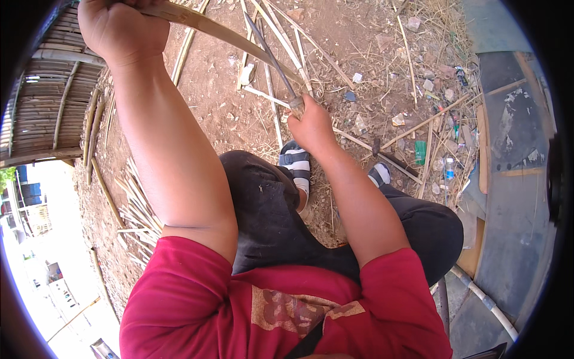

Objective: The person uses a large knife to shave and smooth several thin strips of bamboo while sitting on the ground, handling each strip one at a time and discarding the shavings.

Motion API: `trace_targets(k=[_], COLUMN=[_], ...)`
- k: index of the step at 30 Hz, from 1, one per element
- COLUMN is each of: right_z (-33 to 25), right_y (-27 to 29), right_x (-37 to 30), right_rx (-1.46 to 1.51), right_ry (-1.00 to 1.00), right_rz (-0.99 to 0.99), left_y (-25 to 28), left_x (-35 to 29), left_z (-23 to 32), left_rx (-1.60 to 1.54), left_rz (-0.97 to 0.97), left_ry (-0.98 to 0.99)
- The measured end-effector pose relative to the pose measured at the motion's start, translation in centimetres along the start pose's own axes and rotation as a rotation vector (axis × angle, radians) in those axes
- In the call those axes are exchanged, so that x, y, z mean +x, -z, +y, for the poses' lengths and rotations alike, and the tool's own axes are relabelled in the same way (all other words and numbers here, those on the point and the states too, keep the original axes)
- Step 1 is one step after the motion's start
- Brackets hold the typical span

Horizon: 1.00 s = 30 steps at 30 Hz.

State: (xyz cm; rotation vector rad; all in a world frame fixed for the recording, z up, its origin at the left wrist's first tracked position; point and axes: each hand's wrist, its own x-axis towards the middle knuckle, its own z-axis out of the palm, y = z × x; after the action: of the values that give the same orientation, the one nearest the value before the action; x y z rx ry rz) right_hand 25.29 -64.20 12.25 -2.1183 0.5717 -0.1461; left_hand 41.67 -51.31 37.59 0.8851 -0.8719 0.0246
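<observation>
At the upper left, my left hand (124, 33) is closed around a split bamboo strip (233, 39), its fingertips partly cut off by the picture's edge. The strip slants down to the right, its far end above the ground near my right hand. My right hand (312, 127) grips the short wooden handle of a long, narrow knife (269, 52), whose dark blade points up and away to the left. In this view the blade crosses the bamboo strip; whether they touch I cannot tell.
Bamboo strips (278, 116) and litter cover the dirt before my sandalled feet (296, 164). A heap of thin slats (140, 209) lies left, below a bamboo-slat panel (45, 107). Dark sheets (517, 131) stand along the right, near a plastic bottle (449, 169) and a green scrap (420, 152).
</observation>
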Motion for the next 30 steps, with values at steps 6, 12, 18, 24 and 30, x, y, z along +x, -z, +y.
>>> trace_targets(k=[6, 12, 18, 24, 30], right_z=[-3.2, -2.0, 6.1, -1.4, 2.8], right_y=[5.6, 3.2, 1.8, 3.6, -3.1], right_x=[0.4, 0.3, 2.1, 1.1, 0.1], right_rx=[0.084, -0.047, -0.159, 0.198, -0.048], right_ry=[-0.027, 0.059, -0.128, 0.069, -0.123], right_rz=[-0.069, -0.053, -0.108, 0.187, -0.04], left_y=[0.1, -1.6, -1.4, -2.0, -1.3], left_x=[0.1, 0.0, -0.2, -0.1, -0.3], left_z=[0.0, -0.1, -0.5, -0.6, -0.6], left_rx=[-0.018, 0.017, -0.032, 0.004, -0.04], left_rz=[-0.126, -0.08, -0.133, 0.016, 0.001], left_ry=[0.033, 0.031, 0.03, -0.005, 0.04])
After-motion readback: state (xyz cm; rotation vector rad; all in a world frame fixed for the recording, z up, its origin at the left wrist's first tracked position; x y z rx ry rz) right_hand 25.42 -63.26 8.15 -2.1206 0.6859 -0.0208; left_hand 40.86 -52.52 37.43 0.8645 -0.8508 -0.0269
